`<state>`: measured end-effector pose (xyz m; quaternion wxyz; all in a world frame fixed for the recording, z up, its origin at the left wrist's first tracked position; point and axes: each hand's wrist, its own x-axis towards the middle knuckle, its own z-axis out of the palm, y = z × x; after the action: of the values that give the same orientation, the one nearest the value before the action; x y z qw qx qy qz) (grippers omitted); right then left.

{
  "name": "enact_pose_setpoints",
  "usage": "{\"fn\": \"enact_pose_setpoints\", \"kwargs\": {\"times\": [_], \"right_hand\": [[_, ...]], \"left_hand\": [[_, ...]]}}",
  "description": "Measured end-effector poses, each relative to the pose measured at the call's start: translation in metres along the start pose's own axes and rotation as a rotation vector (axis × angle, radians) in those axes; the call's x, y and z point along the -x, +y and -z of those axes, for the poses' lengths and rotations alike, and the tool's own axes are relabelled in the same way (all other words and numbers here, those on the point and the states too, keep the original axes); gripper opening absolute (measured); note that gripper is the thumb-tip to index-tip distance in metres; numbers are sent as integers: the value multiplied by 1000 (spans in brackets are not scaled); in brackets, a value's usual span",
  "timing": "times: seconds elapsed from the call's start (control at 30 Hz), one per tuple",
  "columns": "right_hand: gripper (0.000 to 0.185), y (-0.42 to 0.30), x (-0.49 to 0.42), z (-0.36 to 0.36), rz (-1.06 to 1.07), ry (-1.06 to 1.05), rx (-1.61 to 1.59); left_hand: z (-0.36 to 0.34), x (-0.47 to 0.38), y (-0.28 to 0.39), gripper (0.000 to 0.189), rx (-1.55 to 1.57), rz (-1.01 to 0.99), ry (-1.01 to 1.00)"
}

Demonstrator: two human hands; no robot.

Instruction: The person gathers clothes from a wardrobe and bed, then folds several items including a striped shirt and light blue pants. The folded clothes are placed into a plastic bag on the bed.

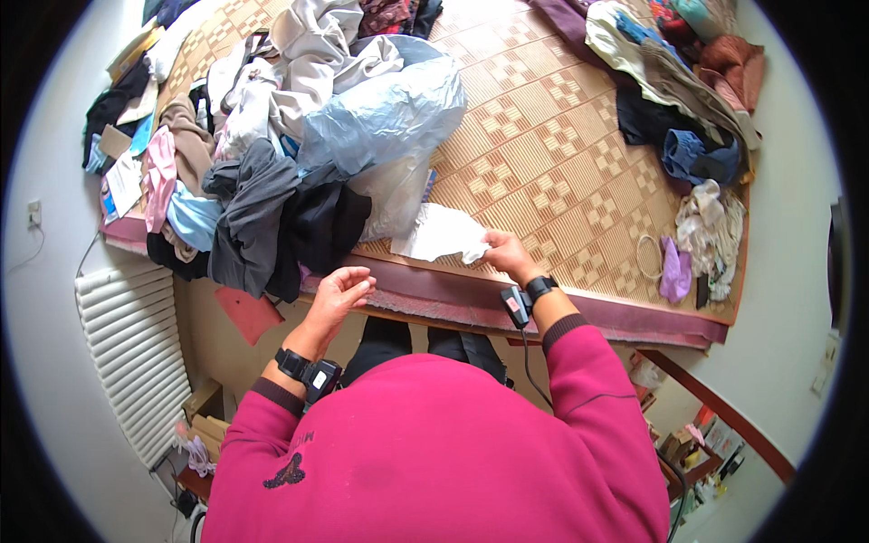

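My right hand [508,254] pinches the right end of a small white cloth [445,233], which lies on the patterned mat [577,224] close to the bed's front edge. With fingers slightly curled and nothing in it, my left hand [345,292] is over the edge, in front of a black garment [319,227]. Left of that garment a dark grey garment [248,224] hangs partly over the edge. A crumpled pale blue plastic bag [387,112] and a clear plastic bag [390,193] lie beyond the white cloth.
Heaped clothes [309,41] cover the left of the bed. More garments [669,75], a purple cloth [675,269] and crumpled plastic bags [703,220] lie along its right side. A white radiator [132,353] stands at the left wall. A cable [533,366] hangs from the device on my right wrist.
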<state>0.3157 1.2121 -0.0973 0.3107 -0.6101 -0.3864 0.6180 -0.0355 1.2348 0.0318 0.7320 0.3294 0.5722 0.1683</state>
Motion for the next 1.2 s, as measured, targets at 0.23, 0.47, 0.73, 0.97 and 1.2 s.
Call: {"fn": "enact_pose_setpoints", "kwargs": {"times": [0.23,0.47,0.73,0.97,1.2], "right_hand": [[16,-32,89,-26,-252,-146,-880],[12,-32,48,-91,144,70,284],[59,-46,-32,-108,231,306,670],[27,-23,-38,-91,94,38,1026],[21,35,13,-48,31,349,-501]], "left_hand": [[4,-13,3,48,-169,-32,-240],[-1,-29,-11,48,-295,-4,-379],[48,6,-23,38,-210,41,-203],[76,34,-42,38,-145,102,-57],[46,14,-39,35,-122,89,-83]]}}
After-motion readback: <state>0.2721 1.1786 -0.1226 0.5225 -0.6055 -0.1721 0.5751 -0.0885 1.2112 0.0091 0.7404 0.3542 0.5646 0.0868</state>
